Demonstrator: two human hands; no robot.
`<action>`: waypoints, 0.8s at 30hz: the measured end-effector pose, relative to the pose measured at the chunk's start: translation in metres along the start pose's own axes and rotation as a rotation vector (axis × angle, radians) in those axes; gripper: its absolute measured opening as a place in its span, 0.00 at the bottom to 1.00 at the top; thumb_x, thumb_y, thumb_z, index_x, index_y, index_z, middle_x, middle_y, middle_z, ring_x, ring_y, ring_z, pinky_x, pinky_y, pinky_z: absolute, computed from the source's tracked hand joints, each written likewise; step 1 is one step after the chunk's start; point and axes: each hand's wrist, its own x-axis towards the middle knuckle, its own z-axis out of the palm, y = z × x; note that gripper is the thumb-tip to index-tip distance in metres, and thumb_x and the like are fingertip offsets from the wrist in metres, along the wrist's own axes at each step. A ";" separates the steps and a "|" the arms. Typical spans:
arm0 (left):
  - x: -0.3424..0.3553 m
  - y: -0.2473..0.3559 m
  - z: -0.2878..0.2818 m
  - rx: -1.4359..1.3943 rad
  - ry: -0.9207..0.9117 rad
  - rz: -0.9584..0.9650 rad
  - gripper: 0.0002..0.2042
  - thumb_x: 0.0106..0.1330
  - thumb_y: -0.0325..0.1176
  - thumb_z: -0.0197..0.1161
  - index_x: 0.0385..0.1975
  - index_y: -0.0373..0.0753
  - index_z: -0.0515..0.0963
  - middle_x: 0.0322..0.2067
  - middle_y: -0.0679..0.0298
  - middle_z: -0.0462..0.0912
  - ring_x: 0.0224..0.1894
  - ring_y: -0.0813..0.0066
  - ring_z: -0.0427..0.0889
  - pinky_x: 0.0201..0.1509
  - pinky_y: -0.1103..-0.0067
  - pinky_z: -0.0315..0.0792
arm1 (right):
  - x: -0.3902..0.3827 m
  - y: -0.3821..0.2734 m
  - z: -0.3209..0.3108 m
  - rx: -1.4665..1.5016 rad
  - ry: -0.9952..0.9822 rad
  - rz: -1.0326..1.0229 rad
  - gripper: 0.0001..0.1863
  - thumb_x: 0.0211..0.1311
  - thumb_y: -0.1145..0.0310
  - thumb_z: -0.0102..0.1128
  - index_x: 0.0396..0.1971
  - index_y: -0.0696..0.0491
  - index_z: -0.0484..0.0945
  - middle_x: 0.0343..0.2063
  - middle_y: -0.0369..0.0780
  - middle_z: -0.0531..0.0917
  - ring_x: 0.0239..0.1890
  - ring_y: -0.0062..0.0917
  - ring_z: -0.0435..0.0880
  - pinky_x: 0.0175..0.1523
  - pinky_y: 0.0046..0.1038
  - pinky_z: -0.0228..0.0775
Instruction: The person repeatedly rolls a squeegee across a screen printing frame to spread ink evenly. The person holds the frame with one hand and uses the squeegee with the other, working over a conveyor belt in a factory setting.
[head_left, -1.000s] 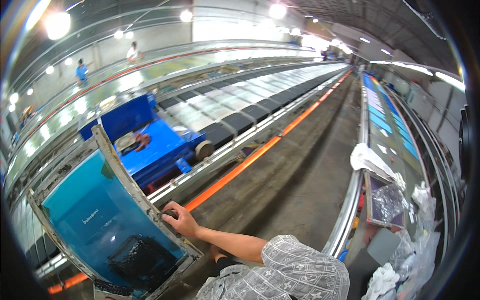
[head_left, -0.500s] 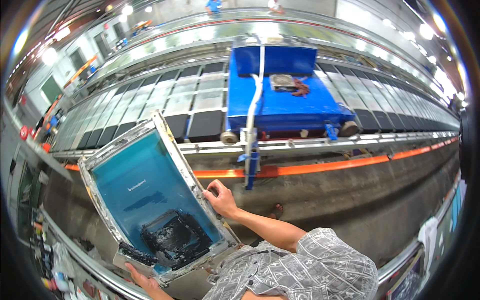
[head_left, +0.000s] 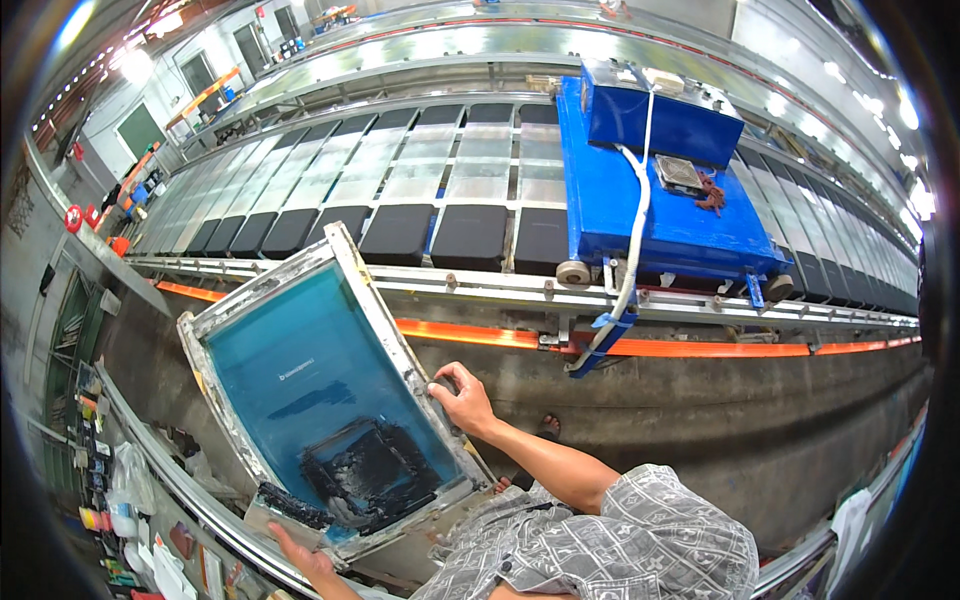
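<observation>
A screen printing frame with ink-stained pale edges and a teal mesh tilts in front of me. Thick black ink lies over the lower part of the mesh. My right hand grips the frame's right side, fingers curled over the edge. At the lower left corner my left hand holds an ink-coated squeegee against the frame; some of its fingers are hidden beneath.
Beyond the frame runs a long printing table with black-ended boards. A blue machine carriage rides on it, a white hose hanging at its front. An orange rail runs below. Behind my left hand, a metal rail borders bottles and clutter.
The view has turned left, so the carriage and table sit further right. Both hands keep their holds on the frame and squeegee, which shift slightly right and down in the picture.
</observation>
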 end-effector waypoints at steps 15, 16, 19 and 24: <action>0.200 -0.017 0.273 -0.100 -0.488 -0.265 0.36 0.66 0.56 0.58 0.65 0.34 0.62 0.63 0.61 0.67 0.63 0.64 0.67 0.68 0.68 0.58 | 0.205 0.000 -0.075 -0.019 0.406 0.014 0.15 0.53 0.60 0.64 0.33 0.56 0.77 0.27 0.41 0.80 0.34 0.26 0.78 0.43 0.30 0.69; 0.217 -0.023 0.300 -0.112 -0.583 -0.294 0.37 0.66 0.57 0.57 0.67 0.36 0.60 0.65 0.61 0.65 0.65 0.63 0.66 0.70 0.67 0.56 | 0.229 -0.003 -0.088 -0.064 0.438 0.025 0.16 0.53 0.59 0.64 0.33 0.57 0.77 0.27 0.43 0.82 0.34 0.28 0.80 0.43 0.31 0.70; 0.250 -0.035 0.388 -0.182 -0.658 -0.386 0.35 0.66 0.55 0.59 0.65 0.36 0.62 0.63 0.62 0.67 0.64 0.65 0.67 0.69 0.67 0.58 | 0.298 0.011 -0.121 -0.160 0.563 -0.009 0.19 0.51 0.55 0.65 0.33 0.56 0.78 0.35 0.49 0.84 0.43 0.38 0.82 0.48 0.33 0.70; 0.329 -0.079 0.506 -0.282 -0.860 -0.502 0.31 0.64 0.54 0.61 0.61 0.41 0.67 0.56 0.64 0.75 0.57 0.68 0.74 0.64 0.69 0.66 | 0.376 0.017 -0.147 -0.292 0.729 0.054 0.20 0.49 0.52 0.64 0.34 0.53 0.79 0.35 0.50 0.84 0.43 0.43 0.83 0.48 0.37 0.72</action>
